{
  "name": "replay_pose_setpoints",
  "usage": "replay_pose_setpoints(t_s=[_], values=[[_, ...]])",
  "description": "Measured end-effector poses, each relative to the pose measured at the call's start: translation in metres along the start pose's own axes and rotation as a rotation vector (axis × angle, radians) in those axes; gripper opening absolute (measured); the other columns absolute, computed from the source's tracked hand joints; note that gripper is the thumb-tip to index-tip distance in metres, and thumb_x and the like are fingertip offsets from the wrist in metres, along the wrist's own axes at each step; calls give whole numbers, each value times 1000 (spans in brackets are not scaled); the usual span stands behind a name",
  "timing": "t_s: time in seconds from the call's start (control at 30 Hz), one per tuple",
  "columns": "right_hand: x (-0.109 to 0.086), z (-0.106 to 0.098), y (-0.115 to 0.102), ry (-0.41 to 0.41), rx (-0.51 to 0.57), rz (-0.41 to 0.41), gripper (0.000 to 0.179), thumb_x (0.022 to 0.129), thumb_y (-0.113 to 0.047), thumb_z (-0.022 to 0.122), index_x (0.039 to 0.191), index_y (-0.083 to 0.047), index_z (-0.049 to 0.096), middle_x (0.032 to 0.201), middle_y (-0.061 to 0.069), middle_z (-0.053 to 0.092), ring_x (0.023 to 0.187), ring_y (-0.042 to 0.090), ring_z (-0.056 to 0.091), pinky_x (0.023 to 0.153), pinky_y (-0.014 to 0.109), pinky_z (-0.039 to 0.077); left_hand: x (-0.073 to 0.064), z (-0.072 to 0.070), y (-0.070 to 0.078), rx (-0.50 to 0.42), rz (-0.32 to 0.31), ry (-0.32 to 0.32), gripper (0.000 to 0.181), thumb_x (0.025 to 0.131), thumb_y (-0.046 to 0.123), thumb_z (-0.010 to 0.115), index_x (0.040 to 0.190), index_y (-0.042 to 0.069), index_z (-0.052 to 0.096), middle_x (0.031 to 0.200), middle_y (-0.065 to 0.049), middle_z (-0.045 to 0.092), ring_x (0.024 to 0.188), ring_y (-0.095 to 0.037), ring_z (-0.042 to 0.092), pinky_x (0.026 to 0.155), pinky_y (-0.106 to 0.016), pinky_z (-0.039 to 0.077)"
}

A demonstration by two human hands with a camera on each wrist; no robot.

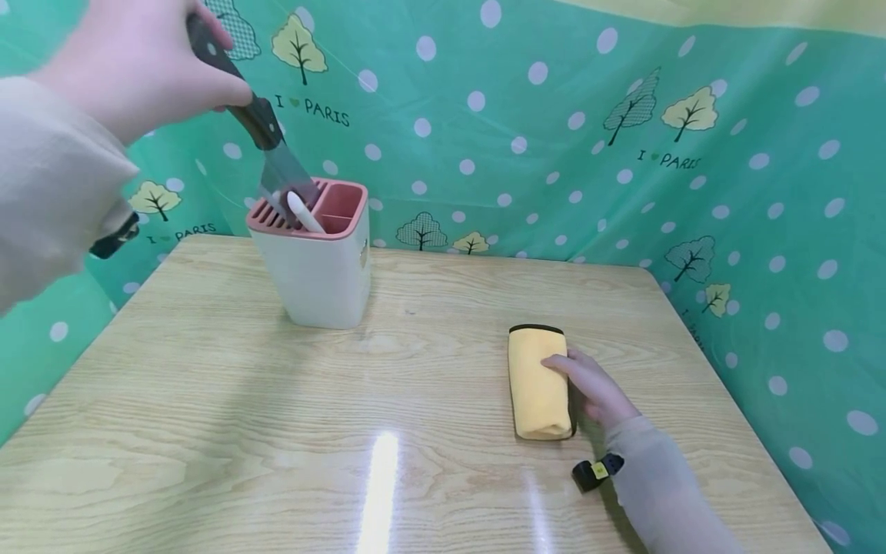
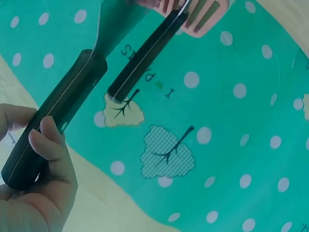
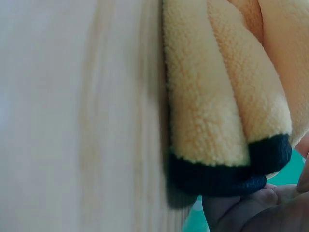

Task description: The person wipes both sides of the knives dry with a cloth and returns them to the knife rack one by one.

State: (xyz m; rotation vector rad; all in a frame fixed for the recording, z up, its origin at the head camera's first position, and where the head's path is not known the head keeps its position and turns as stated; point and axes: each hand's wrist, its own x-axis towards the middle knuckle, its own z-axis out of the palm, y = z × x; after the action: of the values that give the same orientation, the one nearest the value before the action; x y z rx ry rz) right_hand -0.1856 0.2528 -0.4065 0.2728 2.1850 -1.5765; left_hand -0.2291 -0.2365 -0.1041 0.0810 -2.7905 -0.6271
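My left hand grips the dark riveted handle of a wide-bladed kitchen knife, held tilted with its blade pointing down. In the head view the blade overlaps the slotted pink top of a white knife holder; whether its tip is inside a slot I cannot tell. Another black handle shows beside the blade in the left wrist view. At the right, my right hand holds the side of a folded yellow towel with black edging, lying on the table. Fluffy folds show in the right wrist view.
A white handle sticks out of the holder's top, near its square pink compartments. Both stand on a light wooden table. Behind and to the sides hangs a green dotted cloth with tree prints.
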Motion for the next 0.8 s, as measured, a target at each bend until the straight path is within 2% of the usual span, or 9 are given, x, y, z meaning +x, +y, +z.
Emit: replay_pose_setpoints(t_s=[0.07, 0.2, 0.23, 0.37, 0.47, 0.6, 0.67, 0.8], values=[[-1, 0, -1, -4, 7, -2, 60, 98, -31, 55, 143, 1, 31, 115, 6, 57, 119, 27, 48, 101, 42, 40, -6, 4, 10, 6, 5, -1, 49, 87, 36, 71, 130, 19, 52, 112, -7, 54, 99, -31, 47, 72, -41, 39], [-4, 1, -3, -6, -17, -18, 66, 99, -32, 55, 147, 3, 28, 126, 13, 55, 124, 29, 47, 107, 48, 37, -16, 15, 23, 16, 0, -13, 63, 93, 31, 62, 149, 11, 38, 130, -20, 53, 106, -36, 50, 73, -36, 41], [-4, 1, -4, -5, -26, -23, 67, 99, -32, 55, 148, 4, 27, 127, 14, 54, 124, 29, 48, 108, 49, 37, -18, 18, 24, 13, 0, -19, 66, 94, 30, 59, 152, 11, 33, 135, -24, 51, 107, -38, 51, 72, -35, 42], [-6, 2, -5, 6, -70, -38, 68, 99, -34, 55, 147, 5, 29, 126, 15, 56, 113, 24, 55, 99, 42, 44, -20, 28, 23, -12, 15, -39, 69, 96, 27, 56, 155, 11, 25, 142, -26, 48, 108, -38, 53, 70, -32, 43], [-6, 2, -6, 15, -85, -42, 66, 99, -34, 56, 147, 5, 30, 122, 13, 58, 105, 19, 58, 93, 36, 46, -19, 36, 21, -21, 40, -53, 67, 97, 23, 55, 155, 9, 24, 142, -28, 47, 110, -40, 51, 78, -41, 44], [-5, 2, -5, 13, -92, -50, 66, 99, -35, 56, 147, 5, 31, 119, 12, 60, 102, 17, 59, 91, 35, 47, -16, 46, 20, -27, 51, -71, 64, 98, 20, 53, 155, 7, 25, 143, -31, 46, 116, -43, 49, 92, -54, 45], [-5, 1, -5, 9, -94, -51, 66, 100, -35, 55, 146, 5, 31, 119, 11, 60, 101, 17, 60, 91, 35, 47, -16, 51, 20, -28, 53, -81, 64, 99, 19, 53, 155, 7, 25, 143, -32, 45, 118, -45, 50, 99, -57, 44], [-4, 1, -5, 3, -98, -52, 66, 100, -35, 55, 146, 5, 31, 117, 11, 61, 100, 16, 60, 92, 36, 47, -13, 58, 20, -28, 61, -103, 63, 99, 16, 53, 155, 6, 24, 144, -33, 44, 121, -48, 50, 104, -60, 42]])
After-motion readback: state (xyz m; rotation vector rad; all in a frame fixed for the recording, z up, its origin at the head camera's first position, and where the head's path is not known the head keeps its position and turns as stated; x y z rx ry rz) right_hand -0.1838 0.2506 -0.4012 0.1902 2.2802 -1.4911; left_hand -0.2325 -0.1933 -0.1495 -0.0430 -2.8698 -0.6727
